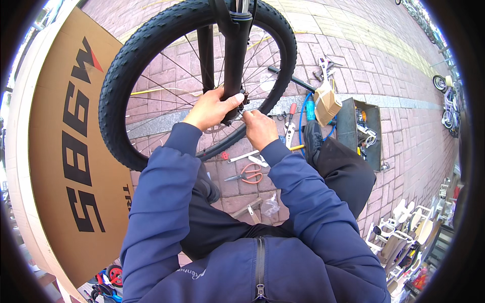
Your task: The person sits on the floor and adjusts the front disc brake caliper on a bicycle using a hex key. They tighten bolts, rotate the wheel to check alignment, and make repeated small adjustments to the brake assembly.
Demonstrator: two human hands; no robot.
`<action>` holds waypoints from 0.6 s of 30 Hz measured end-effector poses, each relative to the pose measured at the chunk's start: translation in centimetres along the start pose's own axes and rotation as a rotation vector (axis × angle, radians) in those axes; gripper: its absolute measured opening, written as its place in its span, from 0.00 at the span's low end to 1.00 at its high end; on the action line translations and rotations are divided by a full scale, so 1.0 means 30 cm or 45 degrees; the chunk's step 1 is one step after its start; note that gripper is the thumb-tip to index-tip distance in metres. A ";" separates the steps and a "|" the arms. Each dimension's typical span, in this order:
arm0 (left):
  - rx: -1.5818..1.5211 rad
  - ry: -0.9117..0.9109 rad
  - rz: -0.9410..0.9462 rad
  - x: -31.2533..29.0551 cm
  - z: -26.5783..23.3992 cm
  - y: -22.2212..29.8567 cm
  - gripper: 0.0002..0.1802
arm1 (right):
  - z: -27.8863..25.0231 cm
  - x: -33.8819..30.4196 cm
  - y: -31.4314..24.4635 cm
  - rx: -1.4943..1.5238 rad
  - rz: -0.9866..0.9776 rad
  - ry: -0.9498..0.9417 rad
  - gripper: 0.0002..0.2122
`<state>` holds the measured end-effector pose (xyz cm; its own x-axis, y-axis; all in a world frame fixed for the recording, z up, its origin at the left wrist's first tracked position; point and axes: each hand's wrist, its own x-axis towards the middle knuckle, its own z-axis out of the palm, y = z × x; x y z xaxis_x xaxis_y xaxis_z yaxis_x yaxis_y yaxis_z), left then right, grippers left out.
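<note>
A bicycle's front wheel (112,96) with a black knobbly tyre stands upright before me, held in a black suspension fork (235,55). My left hand (214,108) is closed round the low end of the nearer fork leg, its thumb lying across the front. Beside it, at the dark brake caliper (244,99) by the hub, my right hand (259,129) has its fingers pinched together. Whatever sits between those fingertips is too small to make out. Part of a brake disc (216,135) shows below my left hand, among the spokes.
A large printed cardboard box (81,151) stands close on the left. On the brick paving lie orange-handled scissors (251,174), a spanner (243,156) and red-handled pliers (290,123). An open grey toolbox (347,123) is beyond my right foot. White bike parts (404,222) are piled at right.
</note>
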<state>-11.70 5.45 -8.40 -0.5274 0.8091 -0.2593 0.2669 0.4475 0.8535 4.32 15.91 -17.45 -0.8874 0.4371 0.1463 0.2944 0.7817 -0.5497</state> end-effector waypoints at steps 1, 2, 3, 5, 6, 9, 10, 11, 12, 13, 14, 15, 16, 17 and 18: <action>0.009 -0.001 -0.010 0.001 0.001 0.003 0.27 | 0.000 0.002 -0.005 0.005 0.025 -0.009 0.05; 0.004 -0.017 -0.030 0.001 0.002 0.007 0.27 | -0.002 0.004 -0.005 0.016 0.024 0.003 0.05; 0.001 -0.040 -0.054 0.001 0.003 0.010 0.28 | -0.001 0.005 -0.004 0.058 0.037 0.003 0.05; -0.029 -0.046 -0.036 0.002 0.005 0.015 0.30 | 0.007 0.011 0.006 0.155 0.024 0.028 0.05; -0.057 -0.027 0.002 -0.001 0.009 0.015 0.31 | 0.010 0.011 0.018 0.159 -0.013 0.020 0.06; -0.147 0.000 0.051 -0.011 0.013 0.019 0.34 | 0.035 0.005 0.066 0.157 -0.176 0.182 0.07; -0.149 -0.017 0.028 -0.013 0.010 0.027 0.35 | 0.057 -0.001 0.075 0.175 -0.059 0.147 0.10; -0.147 -0.033 -0.008 -0.017 0.009 0.040 0.35 | 0.081 -0.012 0.082 0.254 0.029 0.111 0.12; -0.086 0.038 -0.013 -0.028 0.017 0.060 0.36 | 0.105 -0.022 0.092 0.334 0.086 0.106 0.13; 0.032 0.097 -0.045 -0.036 0.014 0.087 0.32 | 0.129 -0.028 0.101 0.399 0.174 0.075 0.15; 0.287 0.188 -0.038 -0.050 0.011 0.121 0.29 | 0.154 -0.035 0.108 0.441 0.146 0.137 0.18; 0.556 0.271 -0.076 -0.071 0.001 0.158 0.27 | 0.177 -0.039 0.115 0.437 0.116 0.175 0.19; 0.638 0.537 0.151 -0.104 -0.008 0.197 0.21 | 0.200 -0.039 0.120 0.434 0.114 0.201 0.20; 0.602 0.862 0.492 -0.121 -0.038 0.237 0.16 | 0.221 -0.037 0.122 0.432 0.127 0.228 0.21; 0.643 1.194 0.876 -0.146 -0.098 0.266 0.13 | 0.236 -0.035 0.125 0.475 0.101 0.254 0.24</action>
<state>-9.64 4.36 0.86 -0.4697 0.4449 0.7626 0.8800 0.3055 0.3637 3.86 15.24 -25.49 -0.7703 0.5956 0.2278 0.1779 0.5438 -0.8201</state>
